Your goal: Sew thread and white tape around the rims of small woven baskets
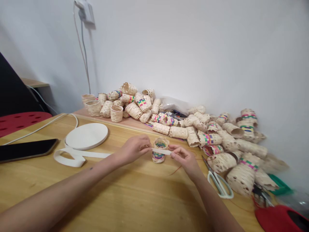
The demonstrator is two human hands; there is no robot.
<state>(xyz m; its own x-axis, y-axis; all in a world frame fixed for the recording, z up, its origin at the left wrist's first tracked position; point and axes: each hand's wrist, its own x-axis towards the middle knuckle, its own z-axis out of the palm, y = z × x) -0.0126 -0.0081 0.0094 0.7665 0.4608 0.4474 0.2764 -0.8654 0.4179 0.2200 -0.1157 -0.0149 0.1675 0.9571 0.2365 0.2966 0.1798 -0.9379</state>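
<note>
A white ribbon (pixel 161 151) is stretched level between my two hands. My left hand (pixel 135 148) pinches it on one side, and my right hand (pixel 182 156) pinches its end on the other. Right behind the ribbon stands a small woven basket (pixel 158 158), upright, with a band of purple, green and other colours; whether the ribbon touches it I cannot tell. From my left hand the ribbon runs back under the forearm to a loose loop on the table and a flat white roll (pixel 87 136).
Many woven cylinders (pixel 141 101) lie heaped along the wall. White-handled scissors (pixel 218 180) rest right of my right hand. A black phone (pixel 27 149) and a white cable (pixel 43 129) are on the left of the wooden table (pixel 135 199). A red object (pixel 277 219) sits at the lower right.
</note>
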